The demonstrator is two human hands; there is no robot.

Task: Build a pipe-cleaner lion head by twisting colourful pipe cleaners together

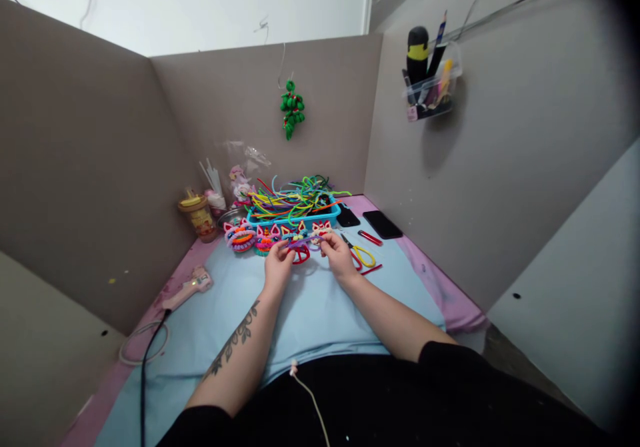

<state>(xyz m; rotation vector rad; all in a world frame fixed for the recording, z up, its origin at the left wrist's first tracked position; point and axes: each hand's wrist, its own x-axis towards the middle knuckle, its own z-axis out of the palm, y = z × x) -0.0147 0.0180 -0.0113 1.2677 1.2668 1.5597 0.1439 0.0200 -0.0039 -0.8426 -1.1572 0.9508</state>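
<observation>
A purple pipe cleaner point(303, 241) stretches between my two hands above the table. My left hand point(278, 267) pinches its left part, and my right hand point(339, 256) grips the other end with bent fingers. Just below it, near my left fingertips, is a bent red pipe-cleaner piece point(301, 256). Behind my hands stand several small pipe-cleaner figures with pointed ears, among them a pink and orange one point(240, 239); my fingers partly cover the others. Scissors point(366, 256) with red and yellow handles lie beside my right hand.
A blue basket point(291, 221) heaped with coloured pipe cleaners stands at the back. To its right lie a black phone point(383, 224) and a red tool point(370, 238). A pink glue gun point(193, 287) with a black cord and a yellow-lidded cup point(199, 216) are on the left. Grey panels surround the table.
</observation>
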